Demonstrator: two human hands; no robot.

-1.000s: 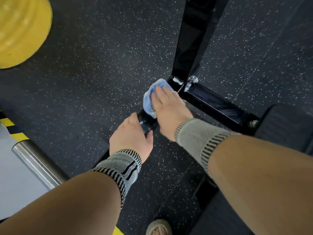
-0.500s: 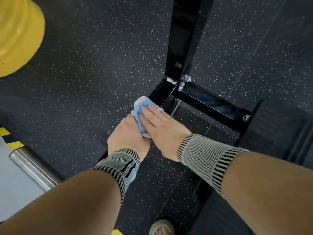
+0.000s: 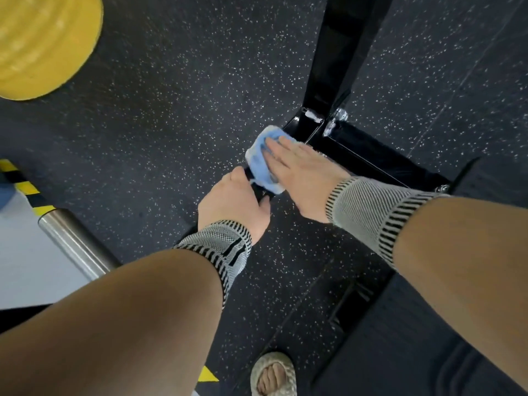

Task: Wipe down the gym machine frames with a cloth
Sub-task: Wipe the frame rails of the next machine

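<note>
Up-bar slid cloth [image 3: 263, 158] under flat right hand [image 3: 303, 178]; left hand [image 3: 231, 201] grips diagonal frame bar [image 3: 297, 127].

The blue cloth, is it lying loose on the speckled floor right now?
No, the blue cloth is pressed onto the black metal frame bar under the flat fingers of the right hand.

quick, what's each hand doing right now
Left hand: grips the black metal frame bar.
Right hand: open, fingers flat, pressing the blue cloth on it.
</note>
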